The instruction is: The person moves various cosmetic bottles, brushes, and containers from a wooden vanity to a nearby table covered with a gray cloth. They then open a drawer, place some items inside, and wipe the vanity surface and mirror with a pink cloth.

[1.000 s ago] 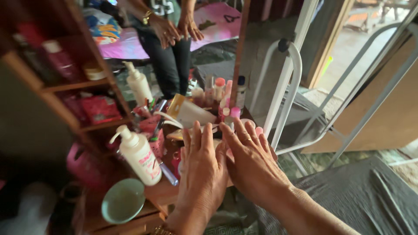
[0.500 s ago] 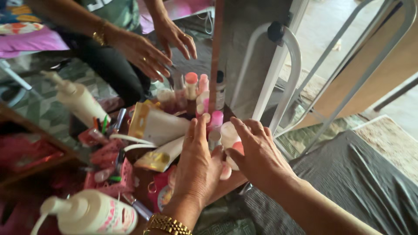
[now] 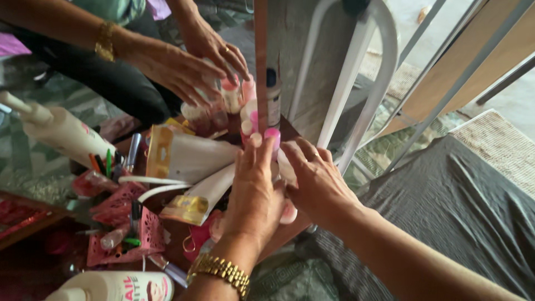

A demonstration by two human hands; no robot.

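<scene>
Pink-capped small bottles (image 3: 271,136) crowded at the worktop's far edge, against a mirror (image 3: 259,61).

Left hand (image 3: 253,192) lies flat, fingers (image 3: 255,151) spread over the cluster, gripping nothing visible; right hand (image 3: 313,181) curls round a pale pink-based bottle (image 3: 288,212), though whether it is truly gripped cannot be told. Risk, as judged: packed upright bottles topple domino-fashion if nudged; the white tubes (image 3: 192,159) lying beside could be swept along.
</scene>
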